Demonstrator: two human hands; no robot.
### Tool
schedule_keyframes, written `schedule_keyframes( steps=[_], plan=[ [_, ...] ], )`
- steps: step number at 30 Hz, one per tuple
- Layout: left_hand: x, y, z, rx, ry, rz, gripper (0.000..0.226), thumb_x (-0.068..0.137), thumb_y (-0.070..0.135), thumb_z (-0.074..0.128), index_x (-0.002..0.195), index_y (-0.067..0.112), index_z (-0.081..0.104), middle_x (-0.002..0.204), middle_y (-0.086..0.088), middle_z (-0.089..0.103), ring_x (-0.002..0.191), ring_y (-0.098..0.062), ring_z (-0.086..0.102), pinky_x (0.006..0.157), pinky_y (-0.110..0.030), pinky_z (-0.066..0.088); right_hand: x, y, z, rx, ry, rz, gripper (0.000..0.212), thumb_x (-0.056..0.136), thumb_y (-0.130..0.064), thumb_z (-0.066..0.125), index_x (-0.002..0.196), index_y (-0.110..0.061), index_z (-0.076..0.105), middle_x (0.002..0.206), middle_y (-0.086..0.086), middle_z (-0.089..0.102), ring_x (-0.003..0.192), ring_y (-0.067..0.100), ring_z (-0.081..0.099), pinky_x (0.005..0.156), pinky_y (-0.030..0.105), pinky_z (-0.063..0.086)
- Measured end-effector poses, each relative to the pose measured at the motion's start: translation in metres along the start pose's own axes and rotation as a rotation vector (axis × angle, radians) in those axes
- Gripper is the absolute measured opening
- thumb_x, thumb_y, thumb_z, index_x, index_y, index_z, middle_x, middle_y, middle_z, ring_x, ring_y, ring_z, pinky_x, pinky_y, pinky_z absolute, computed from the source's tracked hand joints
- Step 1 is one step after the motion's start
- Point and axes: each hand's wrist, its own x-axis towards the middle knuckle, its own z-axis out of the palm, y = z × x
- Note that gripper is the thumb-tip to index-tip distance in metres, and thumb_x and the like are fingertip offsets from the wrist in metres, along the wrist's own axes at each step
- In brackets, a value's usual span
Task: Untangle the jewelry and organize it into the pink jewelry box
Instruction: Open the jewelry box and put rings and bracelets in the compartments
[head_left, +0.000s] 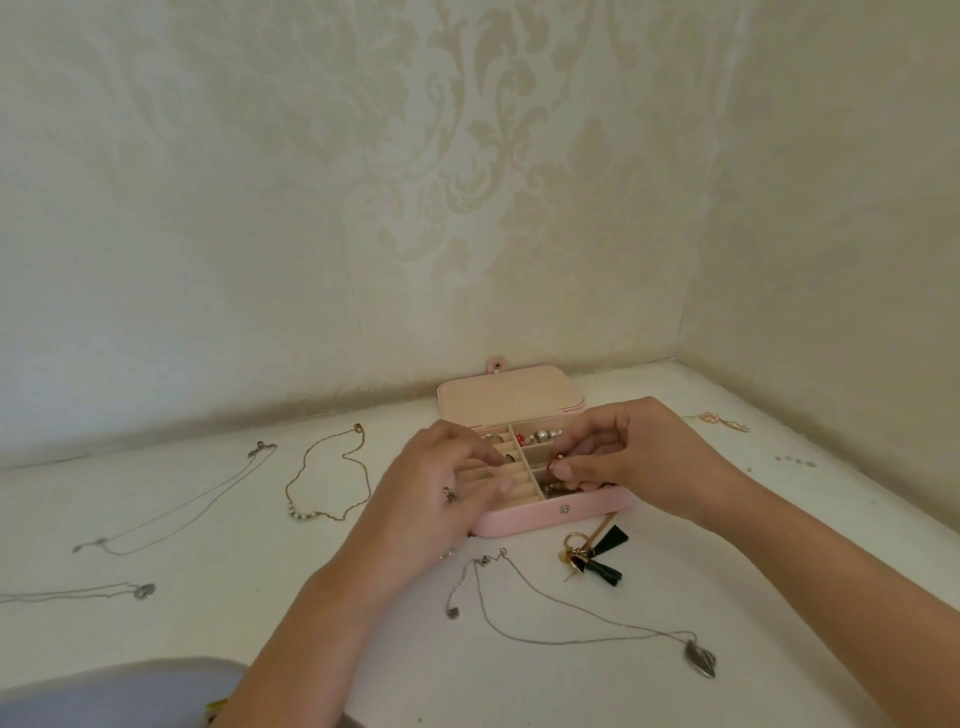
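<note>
Pink leatherette jewelry box (519, 522) stands open near the white bench's (519, 691) back edge. The right hand (639, 457) pinches a small red-and-gold piece (558, 460) over the right compartments, likely to drop it in. The left hand (441, 493) rests straight-fingered on the ring rolls, probably steadying the box.

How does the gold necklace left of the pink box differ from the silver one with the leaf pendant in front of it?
The gold necklace lies in a wavy loop with a short row of pale beads; the silver necklace stretches out long, ending in a large grey leaf pendant. Both lie on the white table, outside the pink box.
</note>
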Motion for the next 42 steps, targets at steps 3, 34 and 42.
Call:
schedule_keyframes(
  steps=[3, 34, 42],
  plan=[
    [-0.008, 0.001, 0.007, 0.101, -0.063, 0.003, 0.037, 0.074, 0.051, 0.070, 0.107, 0.034, 0.064, 0.108, 0.024, 0.048, 0.105, 0.008, 0.042, 0.085, -0.002, 0.029, 0.002, -0.002, 0.008, -0.050, 0.002, -0.019, 0.014, 0.070, -0.002, 0.079, 0.075, -0.014, 0.073, 0.065, 0.003, 0.069, 0.062, 0.010, 0.063, 0.064, 0.019, 0.055],
    [-0.015, 0.001, 0.020, 0.155, 0.001, -0.003, 0.034, 0.074, 0.038, 0.076, 0.099, 0.022, 0.060, 0.106, 0.017, 0.039, 0.098, 0.002, 0.039, 0.077, -0.010, 0.035, 0.037, -0.016, 0.035, -0.860, -0.163, -0.274, 0.025, 0.080, -0.008, 0.066, 0.099, -0.023, 0.061, 0.082, -0.007, 0.066, 0.080, 0.012, 0.060, 0.074, 0.042, 0.054],
    [-0.016, 0.002, 0.020, 0.155, 0.016, -0.008, 0.033, 0.073, 0.038, 0.077, 0.097, 0.024, 0.061, 0.104, 0.017, 0.040, 0.098, 0.000, 0.042, 0.074, -0.012, 0.036, 0.032, -0.019, 0.035, -1.021, -0.205, -0.313, 0.028, 0.080, -0.007, 0.053, 0.100, -0.028, 0.051, 0.085, -0.005, 0.066, 0.081, 0.018, 0.058, 0.071, 0.042, 0.053]
  ],
)
